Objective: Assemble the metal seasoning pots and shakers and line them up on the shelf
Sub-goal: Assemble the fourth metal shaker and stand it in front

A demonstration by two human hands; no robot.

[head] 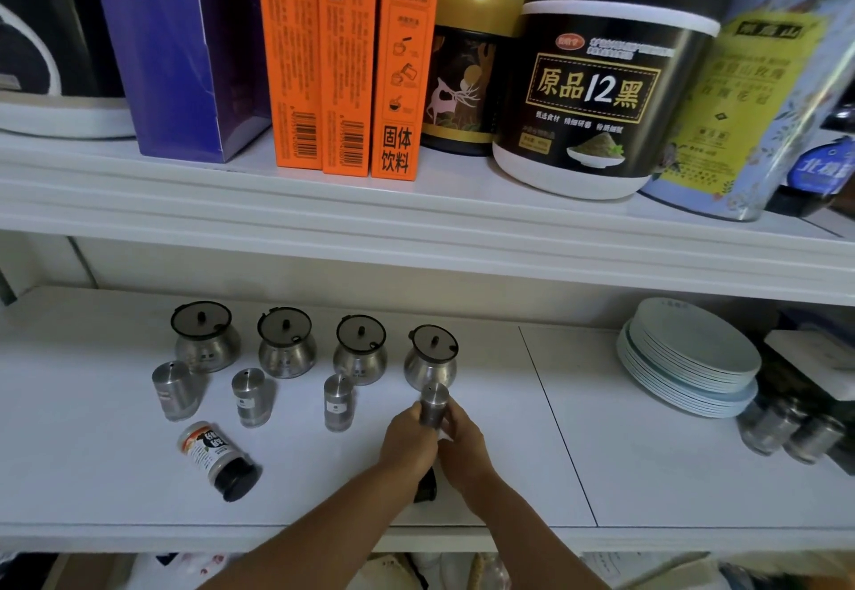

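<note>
Both hands close their fingers round one small cylindrical brushed-steel shaker [435, 404], left hand [409, 441] at its 8 o'clock, right hand [465, 443] at its 4 o'clock. It stands upright on the white lower shelf [647, 450], just beside the rightmost round-bellied steel pot with dark lid [431, 356] at 12 o'clock. Three matching shakers [250, 397] stand at 9 o'clock.
</note>
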